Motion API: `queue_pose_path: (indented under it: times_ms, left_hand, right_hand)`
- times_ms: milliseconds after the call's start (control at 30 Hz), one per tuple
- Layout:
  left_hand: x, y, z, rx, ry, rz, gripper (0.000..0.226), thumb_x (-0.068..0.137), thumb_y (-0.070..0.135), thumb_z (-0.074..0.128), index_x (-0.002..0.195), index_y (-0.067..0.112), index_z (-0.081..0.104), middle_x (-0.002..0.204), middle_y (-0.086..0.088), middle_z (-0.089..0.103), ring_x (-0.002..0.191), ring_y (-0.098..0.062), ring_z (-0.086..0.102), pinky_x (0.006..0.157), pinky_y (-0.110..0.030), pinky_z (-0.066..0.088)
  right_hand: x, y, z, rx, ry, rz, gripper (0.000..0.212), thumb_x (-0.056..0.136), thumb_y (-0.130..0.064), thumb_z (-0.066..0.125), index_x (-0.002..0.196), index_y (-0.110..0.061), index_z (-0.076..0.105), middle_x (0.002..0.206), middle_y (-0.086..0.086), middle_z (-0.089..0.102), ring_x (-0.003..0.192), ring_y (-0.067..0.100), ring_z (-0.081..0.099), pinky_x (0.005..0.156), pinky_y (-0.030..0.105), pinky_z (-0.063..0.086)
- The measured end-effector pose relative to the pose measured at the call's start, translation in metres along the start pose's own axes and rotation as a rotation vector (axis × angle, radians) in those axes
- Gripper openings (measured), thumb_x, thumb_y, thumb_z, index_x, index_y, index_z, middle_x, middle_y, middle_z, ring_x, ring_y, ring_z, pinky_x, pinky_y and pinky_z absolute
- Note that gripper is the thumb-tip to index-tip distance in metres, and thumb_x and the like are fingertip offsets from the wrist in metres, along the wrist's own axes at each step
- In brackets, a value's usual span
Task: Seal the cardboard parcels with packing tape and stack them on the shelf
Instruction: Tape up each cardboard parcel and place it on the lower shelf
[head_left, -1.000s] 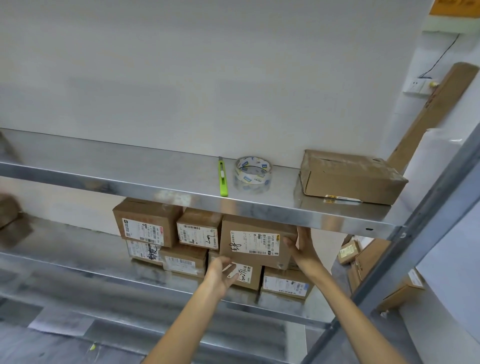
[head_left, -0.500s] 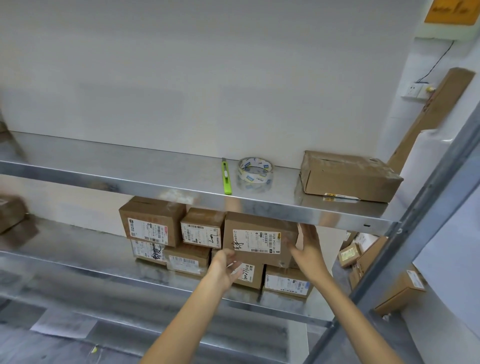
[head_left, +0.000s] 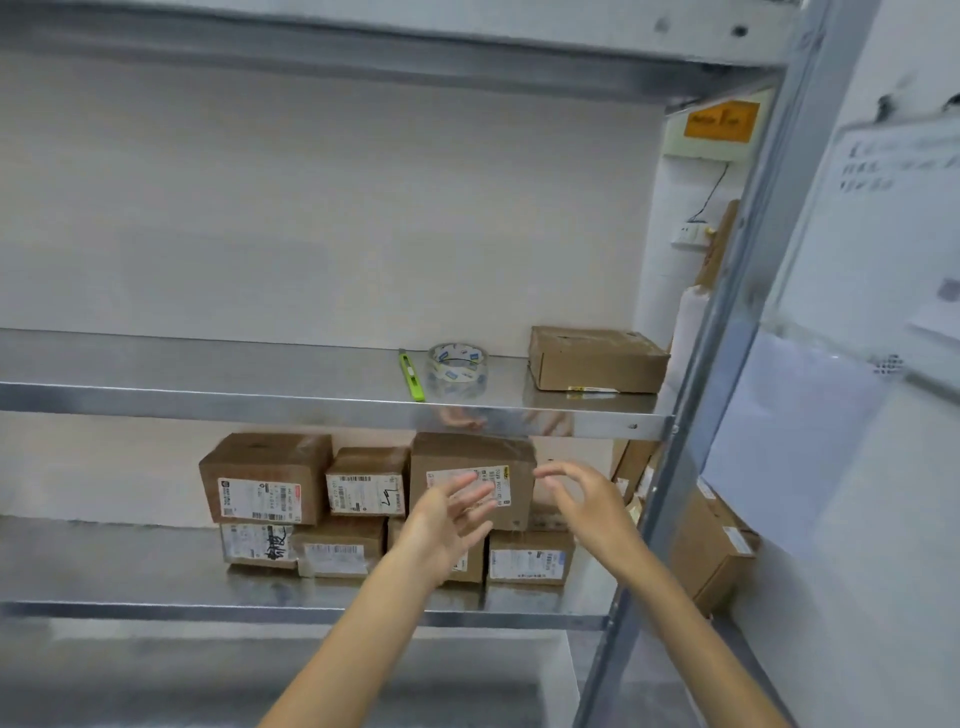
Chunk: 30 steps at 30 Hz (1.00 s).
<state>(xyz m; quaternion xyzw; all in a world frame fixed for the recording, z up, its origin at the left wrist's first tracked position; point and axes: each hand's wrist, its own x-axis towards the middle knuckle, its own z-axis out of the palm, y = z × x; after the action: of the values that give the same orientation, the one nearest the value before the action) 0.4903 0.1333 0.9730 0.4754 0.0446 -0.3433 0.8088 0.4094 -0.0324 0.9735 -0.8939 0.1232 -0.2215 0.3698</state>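
Two bare forearms reach forward into a metal rack. The left hand (head_left: 452, 514) is released, fingers spread and holding nothing. It hovers in front of the label on the top parcel (head_left: 470, 454); motion blur hides whether the fingertips touch it. The right hand (head_left: 589, 501) is also released, fingers loosely curved and empty, just right of that parcel's edge and apart from it.

The top parcel ends the upper layer of a two-layer stack on the lower shelf (head_left: 130, 587). Left of the left hand, two more labelled parcels (head_left: 265, 478) sit side by side in that layer. Beneath is a bottom row (head_left: 340, 551) of four parcels, one partly hidden behind the left hand.

Above both hands runs the middle shelf (head_left: 182, 397). A roll of tape (head_left: 457, 364) lies flat above the left hand, with a green knife (head_left: 411, 374) just beside it on the left. A closed brown box (head_left: 597, 358) sits above the right hand, at the shelf's right end.

Right of the right hand stands a grey post (head_left: 727, 364). Beyond it, low down, are more boxes (head_left: 711, 540), blurred. A white wall (head_left: 311, 208) backs the rack. High above the right hand are an orange sign (head_left: 721, 121) and a socket (head_left: 688, 235) with a dark cable. A blurred white sheet (head_left: 893, 156) with writing hangs at the far right.
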Motion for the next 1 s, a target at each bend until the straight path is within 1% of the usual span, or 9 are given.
queue_pose_path:
  times_ms: [67, 133, 300, 367, 467, 633, 767, 867, 1000]
  left_hand:
    - [-0.026, 0.003, 0.000, 0.071, -0.068, 0.032, 0.026, 0.102, 0.020, 0.043, 0.119, 0.012, 0.061, 0.110, -0.009, 0.071, 0.104, -0.024, 0.065, 0.090, -0.038, 0.051]
    - [-0.047, 0.008, -0.001, 0.127, -0.113, 0.082, 0.024, 0.101, 0.021, 0.046, 0.117, 0.013, 0.063, 0.109, -0.009, 0.072, 0.103, -0.024, 0.067, 0.088, -0.036, 0.053]
    - [-0.078, 0.039, 0.018, 0.310, -0.199, 0.264, 0.027, 0.102, 0.014, 0.039, 0.119, 0.010, 0.061, 0.111, -0.011, 0.071, 0.107, -0.023, 0.066, 0.099, -0.041, 0.050]
    - [-0.082, 0.051, 0.036, 0.352, -0.226, 0.316, 0.028, 0.102, 0.012, 0.039, 0.119, 0.009, 0.061, 0.113, -0.011, 0.069, 0.108, -0.022, 0.065, 0.100, -0.039, 0.049]
    - [-0.073, 0.065, 0.065, 0.400, -0.243, 0.366, 0.027, 0.103, 0.011, 0.039, 0.121, 0.012, 0.059, 0.120, -0.009, 0.065, 0.114, -0.019, 0.061, 0.103, -0.037, 0.047]
    - [-0.032, 0.082, 0.112, 0.480, -0.168, 0.460, 0.030, 0.102, 0.011, 0.042, 0.129, 0.015, 0.053, 0.135, -0.007, 0.054, 0.128, -0.018, 0.049, 0.106, -0.036, 0.042]
    - [0.009, 0.080, 0.138, 0.583, -0.068, 0.484, 0.040, 0.103, 0.013, 0.040, 0.143, 0.015, 0.041, 0.149, -0.007, 0.040, 0.138, -0.020, 0.036, 0.116, -0.036, 0.029]
    - [0.033, 0.074, 0.153, 0.628, -0.012, 0.456, 0.048, 0.104, 0.015, 0.035, 0.152, 0.015, 0.026, 0.158, -0.005, 0.026, 0.144, -0.023, 0.026, 0.114, -0.034, 0.023]
    - [0.057, 0.065, 0.164, 0.621, 0.039, 0.384, 0.053, 0.104, 0.019, 0.034, 0.154, 0.015, 0.015, 0.160, -0.004, 0.019, 0.146, -0.025, 0.022, 0.115, -0.040, 0.022]
  right_hand:
    - [-0.023, -0.014, -0.010, 0.023, 0.012, -0.002, 0.019, 0.097, -0.016, 0.052, 0.105, -0.026, 0.066, 0.109, -0.012, 0.062, 0.107, 0.000, 0.054, 0.091, 0.006, 0.036]
    - [-0.041, -0.026, -0.019, 0.065, 0.022, 0.011, 0.020, 0.097, -0.016, 0.051, 0.108, -0.026, 0.066, 0.112, -0.014, 0.061, 0.107, -0.005, 0.052, 0.086, 0.001, 0.033]
    - [-0.057, -0.056, -0.052, 0.147, 0.157, 0.005, 0.026, 0.099, -0.018, 0.048, 0.120, -0.031, 0.058, 0.117, -0.023, 0.056, 0.107, -0.015, 0.047, 0.096, 0.010, 0.036]
    - [-0.052, -0.061, -0.065, 0.208, 0.227, 0.018, 0.028, 0.100, -0.019, 0.048, 0.124, -0.031, 0.055, 0.120, -0.021, 0.054, 0.111, -0.009, 0.048, 0.089, 0.008, 0.036]
    - [-0.035, -0.059, -0.078, 0.237, 0.265, 0.030, 0.031, 0.100, -0.021, 0.047, 0.129, -0.031, 0.051, 0.127, -0.016, 0.052, 0.123, 0.004, 0.048, 0.092, 0.015, 0.036]
    - [0.013, -0.050, -0.082, 0.192, 0.278, 0.049, 0.049, 0.101, -0.027, 0.045, 0.148, -0.026, 0.033, 0.153, -0.008, 0.032, 0.141, 0.010, 0.029, 0.115, 0.030, 0.026]
    - [0.057, -0.036, -0.081, 0.130, 0.352, 0.073, 0.056, 0.102, -0.026, 0.043, 0.153, -0.019, 0.021, 0.159, -0.002, 0.019, 0.146, 0.013, 0.017, 0.113, 0.025, 0.015]
    - [0.085, -0.020, -0.082, 0.130, 0.414, 0.112, 0.066, 0.102, -0.026, 0.042, 0.155, -0.018, 0.002, 0.162, 0.002, 0.001, 0.149, 0.016, 0.001, 0.107, 0.019, 0.005]
    - [0.107, 0.003, -0.078, 0.157, 0.422, 0.219, 0.071, 0.102, -0.032, 0.041, 0.154, -0.018, -0.005, 0.162, 0.008, -0.004, 0.149, 0.020, -0.007, 0.117, 0.033, 0.002]
